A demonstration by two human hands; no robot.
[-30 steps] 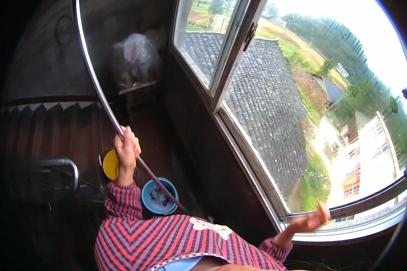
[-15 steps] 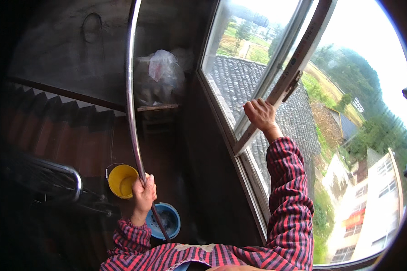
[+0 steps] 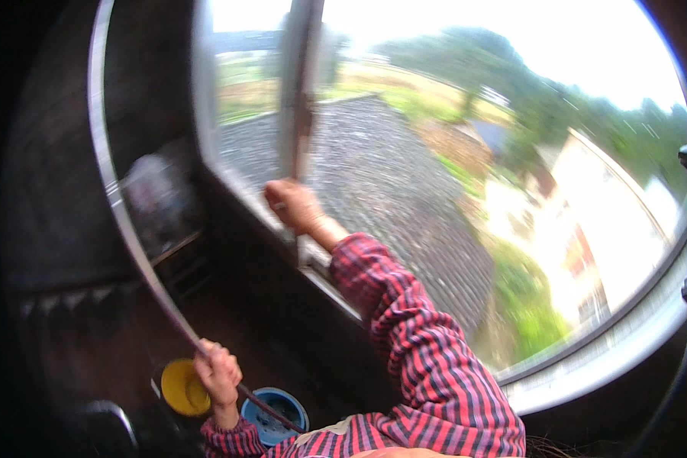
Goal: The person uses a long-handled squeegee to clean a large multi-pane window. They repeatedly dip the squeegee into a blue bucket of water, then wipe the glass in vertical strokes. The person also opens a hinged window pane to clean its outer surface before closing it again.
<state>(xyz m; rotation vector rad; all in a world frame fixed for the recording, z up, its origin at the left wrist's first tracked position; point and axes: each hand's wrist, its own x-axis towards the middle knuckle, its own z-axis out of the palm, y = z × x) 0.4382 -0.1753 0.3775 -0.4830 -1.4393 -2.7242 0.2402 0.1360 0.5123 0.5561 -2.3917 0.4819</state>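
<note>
My left hand (image 3: 219, 372) is wrapped round a long metal pole (image 3: 133, 243), which curves in view from the upper left down past my body. The pole's lower part passes over a blue basin (image 3: 269, 391) holding what looks like water. Ahead of me, my right hand (image 3: 294, 206) is closed on the upright edge of a sliding window sash (image 3: 302, 99), near its bottom corner. Motion blurs the sash and that hand's fingers somewhat. Both arms wear striped sleeves.
Beside my left hand stands a yellow bucket (image 3: 185, 388). A clear plastic bag (image 3: 154, 183) sits on a small stand beyond it. Steps and a metal rail (image 3: 118, 416) lie at the dark left. Outside the window (image 3: 206, 145) are a tiled roof (image 3: 389, 198) and a pale building (image 3: 618, 229).
My view has swung to the right, so the scene sits further left. Both hands keep their grips, and the pole leans more to the left in view.
</note>
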